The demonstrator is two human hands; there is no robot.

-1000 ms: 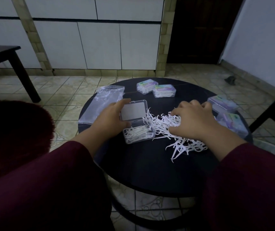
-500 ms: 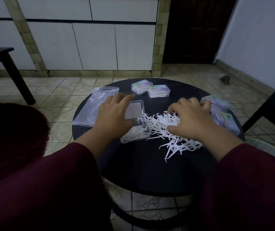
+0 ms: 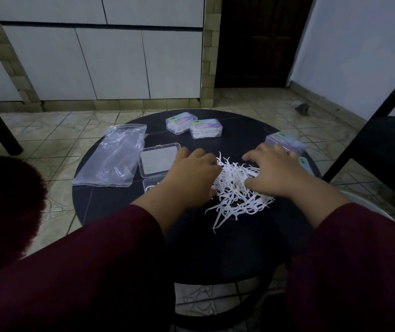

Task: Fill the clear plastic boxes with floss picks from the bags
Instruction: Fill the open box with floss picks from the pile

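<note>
A loose heap of white floss picks [image 3: 237,190] lies near the middle of the round black table [image 3: 124,202], and everything else is placed around that heap. Just left of it sits an open clear plastic box [image 3: 158,164], its lid laid back toward the far side and its base, holding a few picks, mostly hidden under the left hand [image 3: 191,173]. That hand reaches over the box base to the left edge of the heap with its fingers bent down; whether they pinch any picks cannot be told. The right hand [image 3: 273,173] rests on the right side of the heap, fingers curled down into the picks, the thumb along the near edge; a firm grip cannot be made out. The two hands are apart, with white picks showing between them. Further left of the heap, beyond the box, an empty clear plastic bag [image 3: 117,159] lies flat. Beyond the heap, at the table's far side, two closed filled boxes [image 3: 194,125] stand touching each other. Right of the heap, behind the right hand, more closed boxes [image 3: 285,142] sit at the table's edge.
</note>
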